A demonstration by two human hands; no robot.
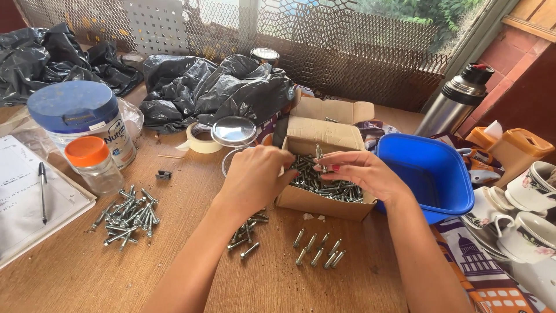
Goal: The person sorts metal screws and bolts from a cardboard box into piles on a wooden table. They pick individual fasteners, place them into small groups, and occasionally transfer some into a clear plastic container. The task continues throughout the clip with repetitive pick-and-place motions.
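An open cardboard box (pixel 320 203) full of metal bolts stands on the wooden table (pixel 87 272). My left hand (pixel 255 177) reaches over its left edge, fingers curled among the bolts. My right hand (pixel 362 172) hovers above the box and pinches one upright bolt (pixel 318 155) between its fingertips. A row of short bolts (pixel 317 250) lies in front of the box. A few more bolts (pixel 248 232) lie under my left forearm. A larger pile of long bolts (pixel 127 215) lies at the left.
A blue plastic tub (pixel 431 174) sits right of the box, with cups (pixel 530 197) and a steel thermos (pixel 457 98) beyond. At the left are a blue-lidded tin (pixel 81 119), an orange-lidded jar (pixel 92 165), a notebook with pen (pixel 42 191), black bags (pixel 214 87), and tape (pixel 201 138).
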